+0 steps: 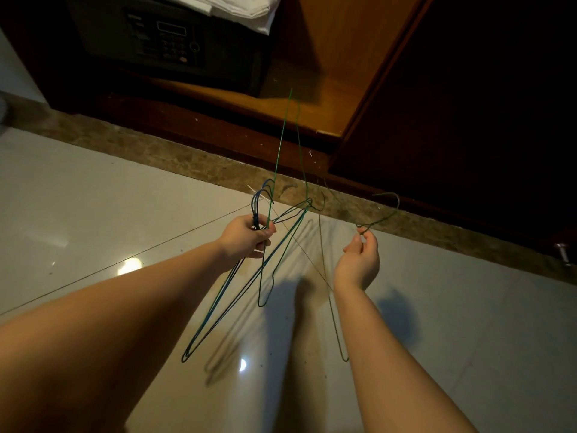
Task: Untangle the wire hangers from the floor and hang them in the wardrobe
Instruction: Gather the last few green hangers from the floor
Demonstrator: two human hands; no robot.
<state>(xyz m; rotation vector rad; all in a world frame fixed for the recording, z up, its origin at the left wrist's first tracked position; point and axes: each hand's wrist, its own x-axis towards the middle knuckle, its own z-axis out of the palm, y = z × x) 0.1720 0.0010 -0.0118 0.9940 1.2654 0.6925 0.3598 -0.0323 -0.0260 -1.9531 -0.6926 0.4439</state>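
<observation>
My left hand [249, 234] grips the necks of a bunch of thin blue and green wire hangers [224, 298]; their hooks stick up above my fist and their bodies hang down over the tiled floor. One green wire [282, 135] rises steeply toward the wardrobe. My right hand [359, 260] pinches the neck of a single dull green hanger [385, 214], whose hook curls up to the right and whose long body [335, 326] drops beside my right forearm. The two groups cross near the middle. The open wardrobe [312, 98] lies ahead.
A dark safe with a keypad [168, 42] sits on the wardrobe's bottom shelf, folded white linen [240, 10] on top of it. A brown stone threshold [187, 154] separates the glossy floor tiles from the wardrobe. The dark wardrobe door [468, 104] stands at the right.
</observation>
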